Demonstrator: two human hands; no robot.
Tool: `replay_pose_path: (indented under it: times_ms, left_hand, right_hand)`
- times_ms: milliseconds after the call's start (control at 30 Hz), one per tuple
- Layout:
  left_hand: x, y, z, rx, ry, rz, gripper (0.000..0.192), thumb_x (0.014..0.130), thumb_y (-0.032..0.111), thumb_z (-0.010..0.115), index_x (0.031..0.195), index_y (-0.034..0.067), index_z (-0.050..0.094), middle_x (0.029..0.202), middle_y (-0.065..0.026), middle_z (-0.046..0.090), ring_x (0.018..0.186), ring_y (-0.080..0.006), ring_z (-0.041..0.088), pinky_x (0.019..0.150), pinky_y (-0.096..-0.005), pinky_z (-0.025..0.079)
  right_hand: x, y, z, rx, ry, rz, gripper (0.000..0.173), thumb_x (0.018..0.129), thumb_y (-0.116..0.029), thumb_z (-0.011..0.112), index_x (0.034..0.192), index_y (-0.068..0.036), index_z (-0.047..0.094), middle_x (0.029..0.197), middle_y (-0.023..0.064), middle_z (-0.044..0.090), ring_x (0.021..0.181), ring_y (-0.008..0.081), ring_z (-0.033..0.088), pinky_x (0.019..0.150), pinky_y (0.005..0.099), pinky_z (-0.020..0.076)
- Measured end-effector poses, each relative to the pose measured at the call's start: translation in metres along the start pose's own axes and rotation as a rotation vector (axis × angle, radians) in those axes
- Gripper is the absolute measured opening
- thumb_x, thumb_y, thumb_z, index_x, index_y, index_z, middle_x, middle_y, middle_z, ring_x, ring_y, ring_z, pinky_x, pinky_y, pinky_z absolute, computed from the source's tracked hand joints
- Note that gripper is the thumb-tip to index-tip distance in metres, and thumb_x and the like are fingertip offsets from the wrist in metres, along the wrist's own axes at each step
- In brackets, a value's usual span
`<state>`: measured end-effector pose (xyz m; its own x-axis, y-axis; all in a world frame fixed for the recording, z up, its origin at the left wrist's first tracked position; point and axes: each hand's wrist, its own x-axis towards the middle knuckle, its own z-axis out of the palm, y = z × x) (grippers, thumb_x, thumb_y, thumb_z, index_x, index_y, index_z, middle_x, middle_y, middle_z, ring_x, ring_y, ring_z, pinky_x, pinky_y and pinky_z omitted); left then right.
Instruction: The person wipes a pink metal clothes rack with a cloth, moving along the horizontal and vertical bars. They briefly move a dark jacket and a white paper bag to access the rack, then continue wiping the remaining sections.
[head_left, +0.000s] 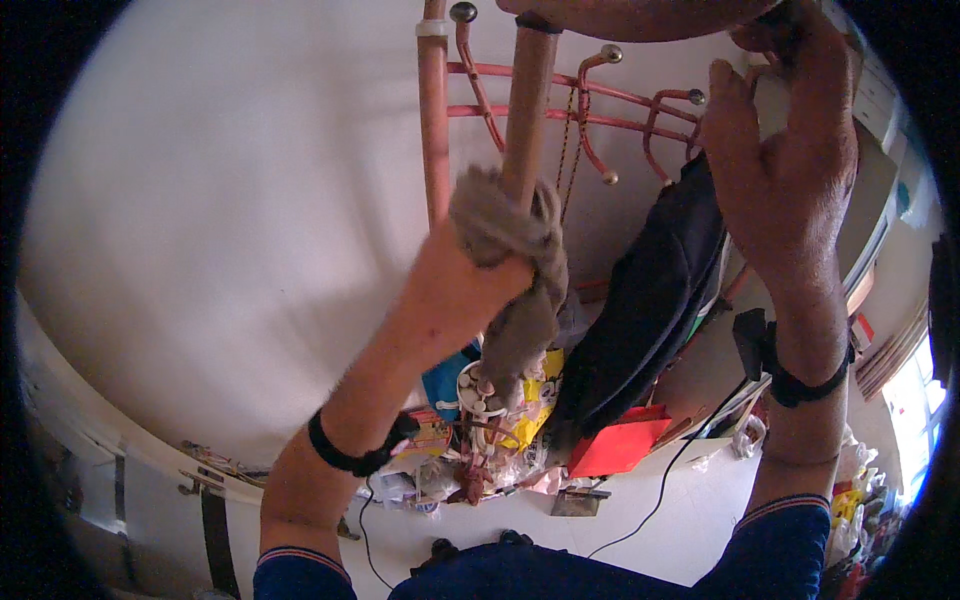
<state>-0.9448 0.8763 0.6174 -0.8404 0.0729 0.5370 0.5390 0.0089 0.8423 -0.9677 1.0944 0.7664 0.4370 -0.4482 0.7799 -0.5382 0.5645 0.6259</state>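
My left hand (480, 262) is wrapped in a grey-brown cloth (525, 337) and closed around a pinkish-brown pole (527, 112). One end of the cloth hangs below the fist. A black collar (538, 22) joins the pole to a smooth rounded brown object (637, 19), cut off by the top of the view. My right hand (787, 150) is raised at the upper right, its thumb apart and its fingers near that object's edge. Something dark lies by those fingertips, and whether they grip it is unclear.
Behind the pole stands a pink metal rack (480, 111) with ball-tipped hooks (611, 54). A dark garment (652, 292) hangs from it. Below are a red box (619, 442), a yellow bag (544, 397) and assorted clutter. A black cable (667, 480) crosses the floor.
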Motion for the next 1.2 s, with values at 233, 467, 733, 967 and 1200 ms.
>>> replay_pose_path:
  times_ms: [233, 467, 733, 967, 1200]
  left_hand:
    - [-0.045, -0.048, -0.003, 0.102, -0.097, -0.115, 0.038, 0.090, 0.004, 0.072, 0.126, 0.004, 0.061, 0.108, -0.0033, 0.068, 0.105, -0.0158, 0.067, 0.096, -0.0358, 0.057]
    - [-0.056, -0.050, -0.056, 0.319, -0.071, 0.004, 0.033, 0.101, 0.009, 0.064, 0.134, 0.004, 0.062, 0.126, -0.0097, 0.070, 0.110, -0.0180, 0.067, 0.097, -0.0368, 0.056]
    - [0.081, -0.013, -0.131, -0.194, 0.668, 0.247, 0.036, 0.112, 0.027, 0.044, 0.136, 0.006, 0.060, 0.130, -0.0084, 0.065, 0.121, -0.0202, 0.060, 0.103, -0.0398, 0.051]
    - [0.179, -0.022, -0.087, 0.553, 0.649, 0.535, 0.032, 0.107, 0.021, 0.056, 0.134, 0.002, 0.055, 0.115, -0.0235, 0.069, 0.108, -0.0434, 0.067, 0.094, -0.0469, 0.052]
    - [0.113, -0.124, -0.092, 0.526, 0.414, 0.405, 0.039, 0.105, 0.016, 0.065, 0.138, 0.004, 0.049, 0.116, -0.0162, 0.069, 0.109, -0.0312, 0.070, 0.093, -0.0442, 0.055]
  right_hand:
    - [-0.015, 0.005, -0.016, -0.066, -0.103, 0.153, 0.054, 0.095, -0.002, 0.064, 0.146, -0.004, 0.048, 0.127, 0.0158, 0.067, 0.118, 0.0258, 0.067, 0.105, 0.0401, 0.0515]
    - [-0.010, -0.003, -0.023, -0.075, -0.153, 0.182, 0.053, 0.097, -0.003, 0.063, 0.147, -0.003, 0.047, 0.129, 0.0171, 0.067, 0.115, 0.0257, 0.069, 0.103, 0.0401, 0.0535]
    - [-0.008, -0.009, -0.022, -0.056, -0.170, 0.191, 0.057, 0.098, -0.002, 0.058, 0.153, -0.004, 0.042, 0.133, 0.0212, 0.065, 0.118, 0.0289, 0.067, 0.102, 0.0433, 0.0549]
    - [-0.011, -0.014, -0.025, 0.115, -0.176, 0.456, 0.057, 0.098, -0.003, 0.058, 0.153, -0.003, 0.041, 0.132, 0.0214, 0.065, 0.119, 0.0282, 0.067, 0.101, 0.0426, 0.0544]
    - [-0.008, -0.010, -0.023, -0.030, -0.184, 0.289, 0.058, 0.099, -0.003, 0.059, 0.154, -0.003, 0.039, 0.133, 0.0218, 0.066, 0.118, 0.0287, 0.068, 0.100, 0.0425, 0.0541]
